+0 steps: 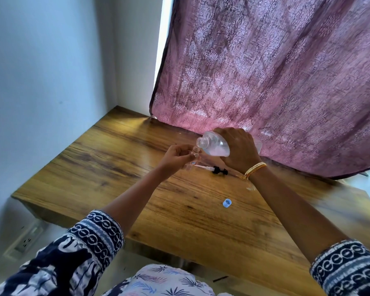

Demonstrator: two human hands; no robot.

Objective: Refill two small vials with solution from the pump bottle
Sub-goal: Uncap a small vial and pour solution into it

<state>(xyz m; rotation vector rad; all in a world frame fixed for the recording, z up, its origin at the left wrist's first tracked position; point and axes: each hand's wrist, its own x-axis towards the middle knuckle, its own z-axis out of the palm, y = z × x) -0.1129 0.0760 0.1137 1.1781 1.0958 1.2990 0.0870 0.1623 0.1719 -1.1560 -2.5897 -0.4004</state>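
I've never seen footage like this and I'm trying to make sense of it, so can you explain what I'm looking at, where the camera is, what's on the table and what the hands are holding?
There is no machine here. It is one picture from a wide-angle camera worn on a person's head, looking forward and down at their own two arms, which is why the room looks bent.

The right hand grips a clear bottle, tipped over so that its open neck points toward the left hand. The left hand pinches a small clear vial just under that neck, ready for pouring.

On the wooden table lie the bottle's black pump head with its white tube, and nearer the person a small blue cap. Something small and clear with a label shows just below the left hand, perhaps the second vial; it is too blurred to tell. A pink curtain hangs behind.
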